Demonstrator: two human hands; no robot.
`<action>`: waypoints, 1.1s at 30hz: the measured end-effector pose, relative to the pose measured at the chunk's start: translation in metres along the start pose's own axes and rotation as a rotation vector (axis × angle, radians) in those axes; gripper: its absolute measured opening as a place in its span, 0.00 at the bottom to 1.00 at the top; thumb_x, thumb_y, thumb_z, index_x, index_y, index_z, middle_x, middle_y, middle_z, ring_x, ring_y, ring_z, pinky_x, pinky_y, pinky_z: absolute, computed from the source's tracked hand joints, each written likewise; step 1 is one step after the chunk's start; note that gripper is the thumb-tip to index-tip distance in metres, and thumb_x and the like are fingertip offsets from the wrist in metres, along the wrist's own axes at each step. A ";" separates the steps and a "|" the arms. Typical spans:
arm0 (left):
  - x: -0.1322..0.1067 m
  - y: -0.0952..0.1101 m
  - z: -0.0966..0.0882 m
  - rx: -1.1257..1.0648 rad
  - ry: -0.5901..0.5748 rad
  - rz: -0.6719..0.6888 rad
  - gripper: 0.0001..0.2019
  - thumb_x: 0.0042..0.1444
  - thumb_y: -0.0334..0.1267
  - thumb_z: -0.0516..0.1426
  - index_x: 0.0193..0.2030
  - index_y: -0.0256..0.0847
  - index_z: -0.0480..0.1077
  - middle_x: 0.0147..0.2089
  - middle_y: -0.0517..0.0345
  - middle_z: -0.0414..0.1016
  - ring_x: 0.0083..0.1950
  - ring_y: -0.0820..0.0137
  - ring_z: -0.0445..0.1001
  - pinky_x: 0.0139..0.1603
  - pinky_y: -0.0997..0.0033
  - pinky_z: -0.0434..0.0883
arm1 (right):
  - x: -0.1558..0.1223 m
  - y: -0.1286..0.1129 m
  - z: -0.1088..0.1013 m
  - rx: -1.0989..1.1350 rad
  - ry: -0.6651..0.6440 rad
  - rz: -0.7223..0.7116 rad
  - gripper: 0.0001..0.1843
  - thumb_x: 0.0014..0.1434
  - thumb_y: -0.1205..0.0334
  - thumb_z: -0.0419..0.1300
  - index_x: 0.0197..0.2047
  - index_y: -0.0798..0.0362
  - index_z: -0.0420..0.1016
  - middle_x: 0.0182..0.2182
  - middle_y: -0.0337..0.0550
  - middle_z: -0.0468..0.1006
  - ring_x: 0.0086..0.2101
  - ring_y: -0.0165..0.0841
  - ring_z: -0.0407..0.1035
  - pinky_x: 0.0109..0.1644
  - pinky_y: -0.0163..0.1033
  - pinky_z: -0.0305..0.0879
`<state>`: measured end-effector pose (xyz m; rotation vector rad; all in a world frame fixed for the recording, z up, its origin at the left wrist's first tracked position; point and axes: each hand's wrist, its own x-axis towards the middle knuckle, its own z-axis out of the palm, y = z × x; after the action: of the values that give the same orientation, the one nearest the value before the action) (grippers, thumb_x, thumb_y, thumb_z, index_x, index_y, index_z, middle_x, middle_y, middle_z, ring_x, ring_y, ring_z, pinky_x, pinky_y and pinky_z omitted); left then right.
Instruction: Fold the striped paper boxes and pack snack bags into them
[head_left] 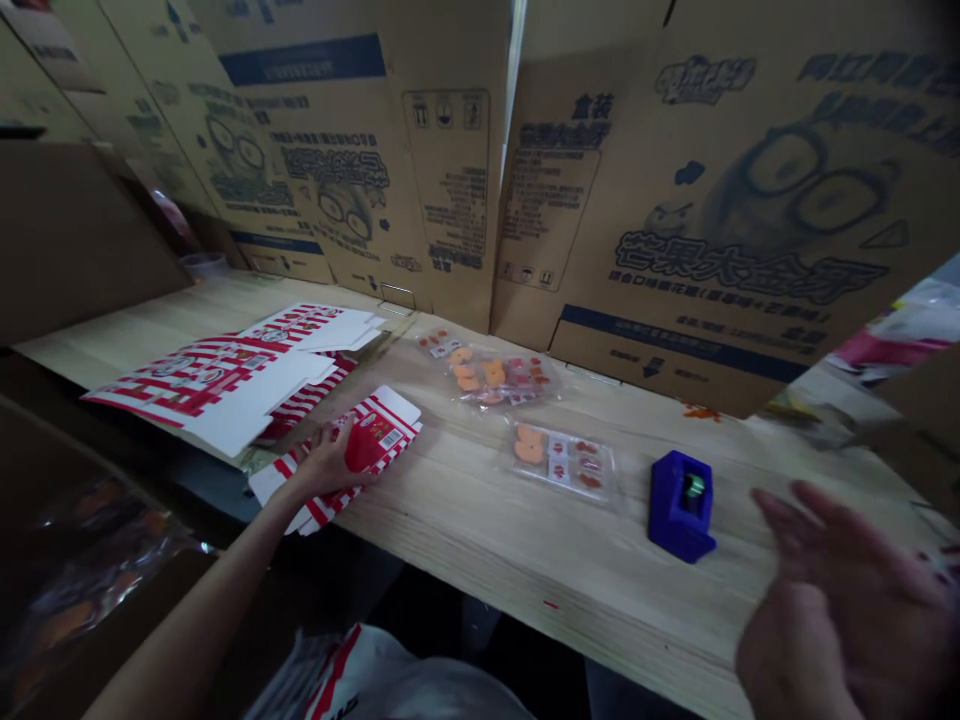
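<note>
My left hand (330,462) is closed on a red-and-white striped carton (382,425), thumb on its red face near a barcode label. The carton lies tilted over the near edge of the wooden table, with white flaps showing at its ends. Out at the right, my right hand (840,590) is held up with fingers apart, slightly blurred, and nothing shows in it. The closest thing to it is a blue tape dispenser (681,505) with a green roll. A clear packet (566,460) with orange pieces and printed cards lies left of the dispenser.
Flat striped carton sheets (217,375) are stacked at the left of the table. Several more clear packets (495,375) lie mid-table. Large printed cardboard boxes (712,200) wall off the back. Below on the left, an open box holds plastic-wrapped packets (90,580).
</note>
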<state>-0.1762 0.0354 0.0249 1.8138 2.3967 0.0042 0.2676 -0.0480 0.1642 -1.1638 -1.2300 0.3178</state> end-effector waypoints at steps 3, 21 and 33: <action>0.005 -0.007 0.000 0.015 -0.022 0.000 0.59 0.35 0.63 0.61 0.69 0.33 0.42 0.63 0.23 0.53 0.63 0.33 0.56 0.56 0.37 0.57 | -0.009 0.023 0.016 0.021 -0.093 0.095 0.29 0.58 0.54 0.59 0.61 0.50 0.60 0.59 0.56 0.64 0.54 0.48 0.65 0.61 0.61 0.55; 0.019 -0.022 -0.031 -0.075 -0.081 0.059 0.54 0.36 0.58 0.62 0.67 0.32 0.48 0.62 0.30 0.61 0.61 0.42 0.63 0.55 0.49 0.63 | -0.082 0.089 0.072 -0.033 -0.642 0.120 0.21 0.62 0.57 0.55 0.58 0.49 0.62 0.55 0.52 0.65 0.45 0.37 0.72 0.48 0.42 0.72; -0.055 0.054 -0.105 -0.478 0.093 0.256 0.51 0.37 0.50 0.66 0.66 0.39 0.48 0.60 0.43 0.67 0.59 0.50 0.68 0.56 0.55 0.68 | -0.082 0.068 0.135 0.409 -0.794 0.464 0.27 0.55 0.56 0.63 0.57 0.48 0.62 0.53 0.52 0.71 0.51 0.41 0.69 0.56 0.50 0.65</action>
<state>-0.1210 0.0064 0.1395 1.8858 1.9661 0.6395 0.1477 -0.0098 0.0475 -0.9678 -1.4467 1.4159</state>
